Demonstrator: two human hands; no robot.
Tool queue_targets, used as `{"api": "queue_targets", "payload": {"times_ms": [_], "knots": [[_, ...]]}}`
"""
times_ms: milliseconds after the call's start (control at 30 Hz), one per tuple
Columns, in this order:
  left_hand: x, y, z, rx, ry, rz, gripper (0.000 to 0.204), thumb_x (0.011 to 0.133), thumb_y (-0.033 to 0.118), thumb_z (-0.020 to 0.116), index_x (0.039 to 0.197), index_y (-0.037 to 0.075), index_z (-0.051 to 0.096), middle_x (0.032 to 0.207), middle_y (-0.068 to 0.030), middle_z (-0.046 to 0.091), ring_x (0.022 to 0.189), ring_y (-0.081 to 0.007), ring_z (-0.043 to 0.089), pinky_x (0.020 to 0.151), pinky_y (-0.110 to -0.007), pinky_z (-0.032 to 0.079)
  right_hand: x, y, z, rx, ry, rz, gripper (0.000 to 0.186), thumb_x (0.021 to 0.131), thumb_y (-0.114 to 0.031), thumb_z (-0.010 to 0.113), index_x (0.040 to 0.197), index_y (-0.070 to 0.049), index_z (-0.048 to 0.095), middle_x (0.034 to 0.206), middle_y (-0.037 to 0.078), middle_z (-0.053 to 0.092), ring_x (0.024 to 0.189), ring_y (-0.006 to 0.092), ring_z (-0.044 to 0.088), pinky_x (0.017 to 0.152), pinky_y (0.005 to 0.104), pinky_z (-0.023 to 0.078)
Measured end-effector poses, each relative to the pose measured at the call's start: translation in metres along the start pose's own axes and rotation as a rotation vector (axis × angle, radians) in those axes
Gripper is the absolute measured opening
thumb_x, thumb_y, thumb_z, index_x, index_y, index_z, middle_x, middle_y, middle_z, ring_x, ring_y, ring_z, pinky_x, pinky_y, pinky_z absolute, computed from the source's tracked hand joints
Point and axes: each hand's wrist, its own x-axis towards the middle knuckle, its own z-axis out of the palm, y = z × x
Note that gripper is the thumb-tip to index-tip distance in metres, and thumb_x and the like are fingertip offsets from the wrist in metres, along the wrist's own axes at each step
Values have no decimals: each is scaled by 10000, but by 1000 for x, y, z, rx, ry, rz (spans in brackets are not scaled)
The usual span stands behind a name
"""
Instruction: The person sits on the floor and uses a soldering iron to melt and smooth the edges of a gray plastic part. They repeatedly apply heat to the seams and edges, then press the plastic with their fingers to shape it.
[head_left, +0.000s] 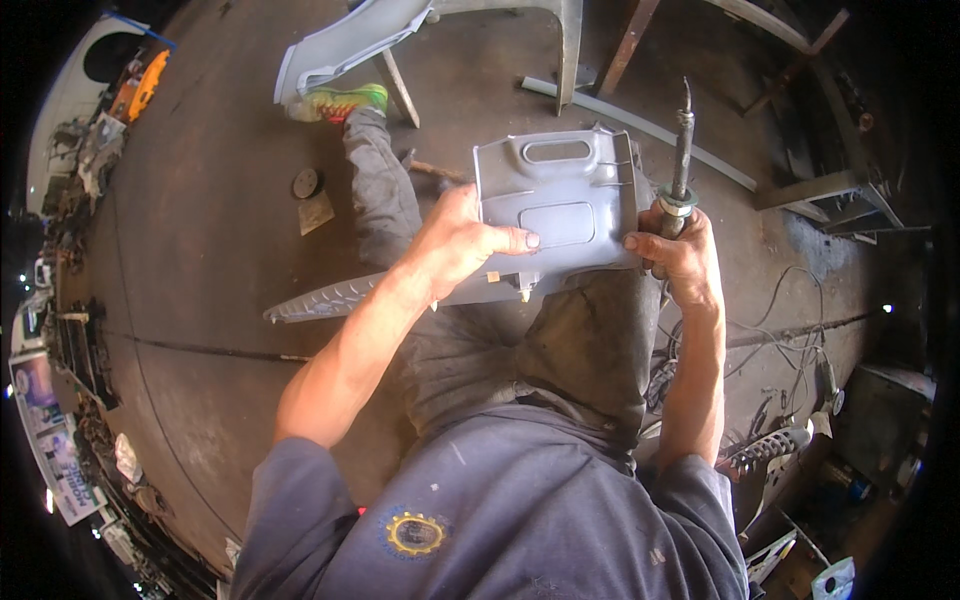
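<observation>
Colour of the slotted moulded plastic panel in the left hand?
The slotted moulded plastic panel is light bluish-grey; it shows best in the head view.

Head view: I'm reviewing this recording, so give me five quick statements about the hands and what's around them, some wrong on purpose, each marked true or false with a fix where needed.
1. The right hand holds a pointed tool. True.
2. The left hand is empty. False: it grips the grey panel.
3. The tool's tip is pressed into the panel's oval slot. False: the tip stands clear, off to the right of the panel.
4. The left thumb lies on the panel's face. True.
5. A yellow-green shoe shows in the upper left of the picture. True.
</observation>
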Motion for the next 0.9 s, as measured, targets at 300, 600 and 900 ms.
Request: {"api": "queue_targets", "payload": {"times_ms": [300,600,900], "knots": [[-20,-1,7,-116,33,28,355,776,54,763,1107,-51,685,988,-116,727,874,-162,677,846,-301,532,-15,-13,-4,-15,-34,-49,246,643,-99,814,761,-80,599,646,-26,543,541,74,466,518,241,373],[-9,4,15,-92,-43,-33,347,750,47,754,1078,-53,697,964,-122,731,884,-177,681,867,-308,518,-25,-25,-10,-23,9,-37,275,642,-142,835,756,-84,592,642,-38,534,561,67,462,522,231,350],[-3,6,16,-104,12,-65,364,742,47,757,1085,-52,684,949,-123,729,858,-180,689,840,-310,531,-8,-3,-13,53,-37,-36,270,637,-119,835,829,-73,650,706,-32,586,609,75,495,568,238,383]]}}
